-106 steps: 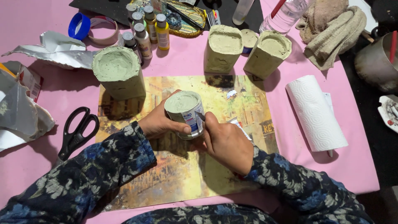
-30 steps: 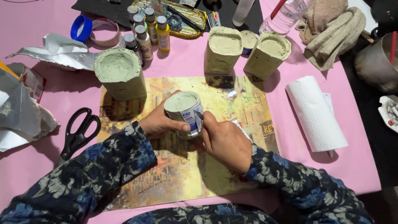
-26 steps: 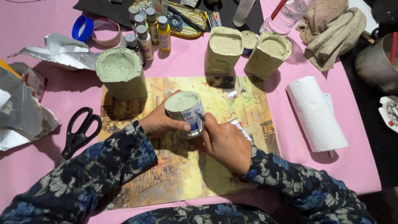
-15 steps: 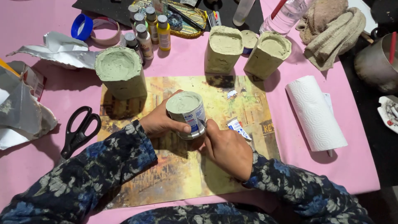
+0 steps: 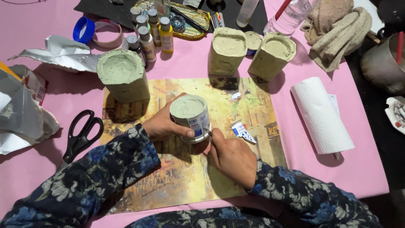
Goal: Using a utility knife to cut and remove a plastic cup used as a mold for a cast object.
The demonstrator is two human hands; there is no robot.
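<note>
The left hand [image 5: 162, 124] holds a small round can [image 5: 190, 117] from its left side, with the fingers wrapped around the wall, so the grip is closed on the can. The can sits tilted a little over the middle of a yellow painted mat [image 5: 190, 169] on the pink counter [image 5: 354, 169]. Its top is filled with pale green paste. The right hand [image 5: 232, 156] is just near and right of the can. Its fingers are closed on a thin metal tool [image 5: 207, 132], and the tip of the tool touches the lower right side of the can. What kind of tool it is, I cannot tell.

A small torn label scrap [image 5: 242, 131] lies on the mat just right of the hands. On the far left part of the mat stands a bigger green block [image 5: 123, 81]. Two more blocks [image 5: 228, 50] stand at the far edge of the mat. Black scissors [image 5: 82, 135] lie on the counter left of the mat. A paper towel roll [image 5: 321, 115] lies on the right. Small paint bottles [image 5: 152, 33] stand far behind, near a blue tape ring [image 5: 83, 30].
</note>
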